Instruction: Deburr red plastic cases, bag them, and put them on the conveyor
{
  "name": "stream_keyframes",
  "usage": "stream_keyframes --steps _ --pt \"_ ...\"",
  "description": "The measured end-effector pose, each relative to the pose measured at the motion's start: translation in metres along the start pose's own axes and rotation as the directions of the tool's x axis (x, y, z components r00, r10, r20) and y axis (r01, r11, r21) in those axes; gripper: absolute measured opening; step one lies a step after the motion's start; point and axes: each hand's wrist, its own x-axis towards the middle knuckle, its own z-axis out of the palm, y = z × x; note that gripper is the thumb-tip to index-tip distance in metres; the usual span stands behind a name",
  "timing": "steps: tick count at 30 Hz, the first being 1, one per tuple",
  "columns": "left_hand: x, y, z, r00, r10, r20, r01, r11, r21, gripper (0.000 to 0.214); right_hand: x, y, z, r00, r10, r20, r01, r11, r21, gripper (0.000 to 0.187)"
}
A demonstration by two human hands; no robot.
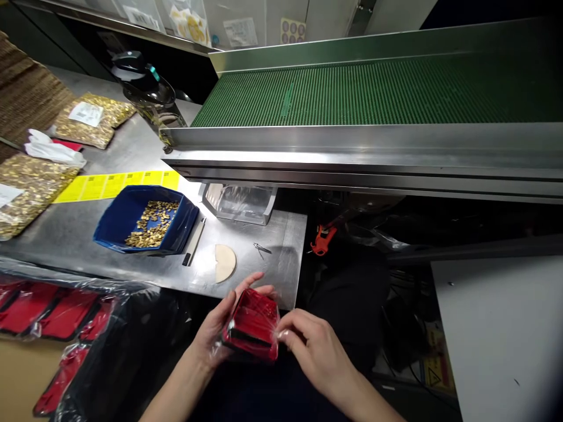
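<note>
Left hand: the left hand (220, 328) cups a red pouch (253, 328) in clear film from below, fingers curled round its far edge.
Right hand: the right hand (314, 346) pinches the pouch's right side.
Pouch: held low, just before the tabletop (264, 246) edge.
Blue bin: the blue bin (132, 220) holds small gold pieces (152, 225).
Bags: clear bags of gold pieces (26, 187) lie at left.

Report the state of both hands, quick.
Left hand: closed around the red plastic-wrapped pouch, cupping it from the left.
Right hand: closed, fingertips pinching the pouch's right edge.
</note>
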Motion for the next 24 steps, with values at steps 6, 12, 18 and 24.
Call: stream_keyframes --steps 6,12,18,24 --pt "0.000 -0.012 0.041 0.944 0.285 0.164 -0.274 0.958 -0.086 0.041 0.030 0.017 0.017 0.963 0.257 -0.081 -0.203 0.890 0.408 0.010" --pt "-0.005 -0.034 0.031 0.939 0.119 0.324 -0.081 0.988 -0.128 0.052 0.038 -0.003 -0.005 0.982 0.061 -0.180 0.009 0.932 0.362 0.007" --pt "0.001 -0.039 0.010 0.975 -0.137 -0.172 0.181 0.945 0.271 0.052 0.027 -0.016 -0.016 0.920 -0.343 -0.190 0.381 0.895 0.232 0.011" --pt "0.013 -0.032 0.016 0.935 -0.344 -0.084 0.344 0.939 -0.018 0.067 0.023 -0.015 -0.011 0.839 -0.536 0.091 0.526 0.843 0.111 0.015"
